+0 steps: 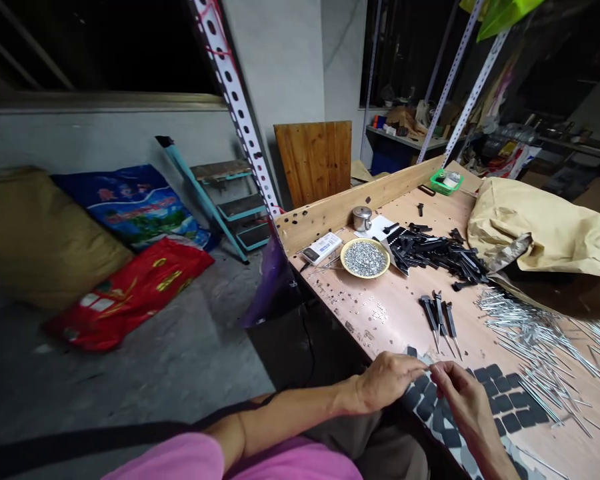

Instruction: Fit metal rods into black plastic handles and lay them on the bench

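My left hand [387,380] and my right hand [463,397] meet at the near edge of the wooden worktable [405,313], fingertips pinched together around something small that I cannot make out. Under them lies a sheet of black square pads [500,403]. Just beyond, three black-handled metal pins [440,320] lie side by side. A spread of loose metal rods [540,347] lies to the right. Farther back are a yellow bowl of small silver pieces [365,258] and a heap of black plastic parts [435,250].
A tan sack [540,227] sits at the table's right. A small metal cup [362,217], a white remote-like device [322,247] and a green basket [446,181] stand near the back rim. On the floor at left lie coloured sacks [130,267] and a teal stepladder [220,200].
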